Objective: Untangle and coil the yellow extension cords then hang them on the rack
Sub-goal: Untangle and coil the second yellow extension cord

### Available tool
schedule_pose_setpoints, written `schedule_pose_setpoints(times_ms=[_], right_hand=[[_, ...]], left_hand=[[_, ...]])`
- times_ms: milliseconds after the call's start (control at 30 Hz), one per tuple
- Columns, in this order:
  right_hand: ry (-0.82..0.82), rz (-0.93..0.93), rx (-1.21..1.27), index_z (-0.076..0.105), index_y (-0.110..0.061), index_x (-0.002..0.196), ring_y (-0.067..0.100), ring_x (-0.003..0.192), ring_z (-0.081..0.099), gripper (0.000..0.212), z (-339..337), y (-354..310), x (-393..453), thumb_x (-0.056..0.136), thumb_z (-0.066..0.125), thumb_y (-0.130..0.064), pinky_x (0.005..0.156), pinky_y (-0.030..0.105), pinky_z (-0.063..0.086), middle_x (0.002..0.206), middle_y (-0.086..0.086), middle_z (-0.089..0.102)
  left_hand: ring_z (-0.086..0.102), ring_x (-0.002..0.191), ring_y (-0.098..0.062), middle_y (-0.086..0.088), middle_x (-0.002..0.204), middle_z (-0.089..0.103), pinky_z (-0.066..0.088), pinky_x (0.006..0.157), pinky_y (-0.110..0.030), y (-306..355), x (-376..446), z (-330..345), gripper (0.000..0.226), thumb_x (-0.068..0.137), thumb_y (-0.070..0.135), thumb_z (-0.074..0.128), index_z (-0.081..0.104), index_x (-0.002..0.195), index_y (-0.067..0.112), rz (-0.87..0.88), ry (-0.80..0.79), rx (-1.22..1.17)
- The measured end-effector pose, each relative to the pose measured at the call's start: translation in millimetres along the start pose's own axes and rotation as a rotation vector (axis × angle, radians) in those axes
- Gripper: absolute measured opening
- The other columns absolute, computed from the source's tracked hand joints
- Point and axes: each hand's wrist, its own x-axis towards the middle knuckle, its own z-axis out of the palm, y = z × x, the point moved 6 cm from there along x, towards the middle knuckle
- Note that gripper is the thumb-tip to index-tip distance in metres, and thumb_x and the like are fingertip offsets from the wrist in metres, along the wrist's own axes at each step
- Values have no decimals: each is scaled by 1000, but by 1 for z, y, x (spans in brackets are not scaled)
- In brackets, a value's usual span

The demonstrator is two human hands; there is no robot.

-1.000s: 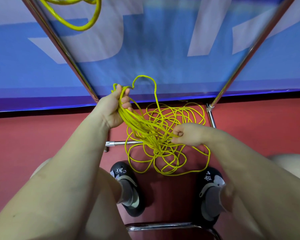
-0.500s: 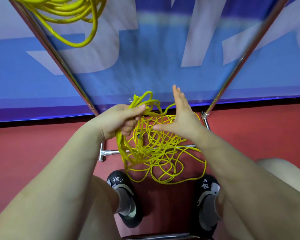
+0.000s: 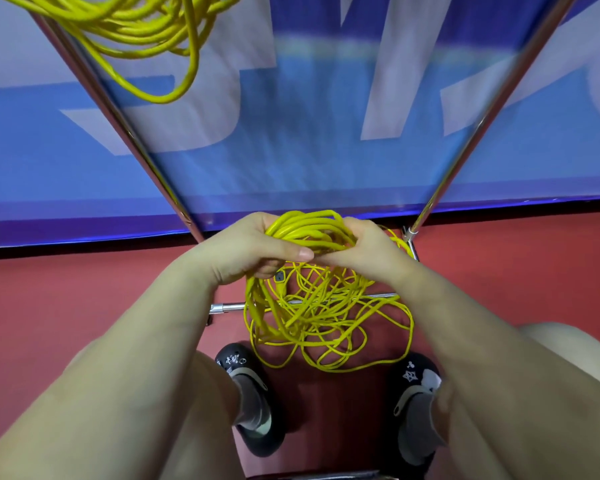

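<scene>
Yellow cord bundle (image 3: 305, 230) sits gathered between both hands. Left hand (image 3: 246, 251) fingers curl round its left side, thumb laid across the front. Right hand (image 3: 364, 251) fingers wrap the right side, tips meeting the left thumb. Below the fingers, loose tangled loops (image 3: 326, 320) hang down over the rack's lower bar (image 3: 222, 308). Well above the fingers, another yellow coil (image 3: 146, 32) hangs by the rack's left pole (image 3: 118, 123).
</scene>
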Motion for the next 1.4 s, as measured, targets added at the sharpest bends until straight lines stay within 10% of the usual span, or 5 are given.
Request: schedule_pose_setpoints(times_ms=[433, 533, 867, 1233, 1400], right_hand=[[-134, 351, -464, 64, -20, 78, 20, 75, 59, 13, -14, 66, -10, 78, 72, -31, 70, 31, 46, 80, 6, 64], [-41, 416, -300, 67, -10, 101, 20, 82, 58, 40, -27, 69, -11, 74, 76, -37, 69, 27, 44, 89, 6, 63], [399, 392, -556, 52, -16, 74, 25, 75, 51, 20, -65, 49, -20, 81, 62, -31, 67, 28, 36, 70, 3, 56], [341, 159, -671, 50, -8, 103, 41, 96, 54, 26, -58, 50, -9, 78, 56, 0, 82, 46, 44, 101, 20, 58], [212, 358, -761, 39, -15, 137, 34, 124, 44, 63, -55, 73, -13, 84, 65, -38, 102, 40, 35, 134, 15, 50]], left_hand=[[16, 30, 0, 13, 38, 21, 14, 36, -11, 6, -16, -63, 25, 69, 18, 66, 49, 50, 21, 232, 447, -410], [16, 32, -2, 12, 40, 20, 12, 37, -16, -10, -17, -83, 28, 86, 17, 61, 46, 63, 22, 195, 628, -449], [24, 32, -7, 9, 40, 28, 21, 37, -14, -53, -18, -104, 22, 86, 19, 67, 54, 68, 21, 89, 983, -496], [26, 30, -6, 10, 37, 30, 23, 36, -13, -54, -15, -102, 22, 88, 21, 66, 52, 71, 18, 61, 1013, -618], [18, 33, -3, 12, 40, 19, 18, 34, -15, -41, -5, -89, 25, 93, 28, 57, 51, 69, 24, 78, 776, -632]])
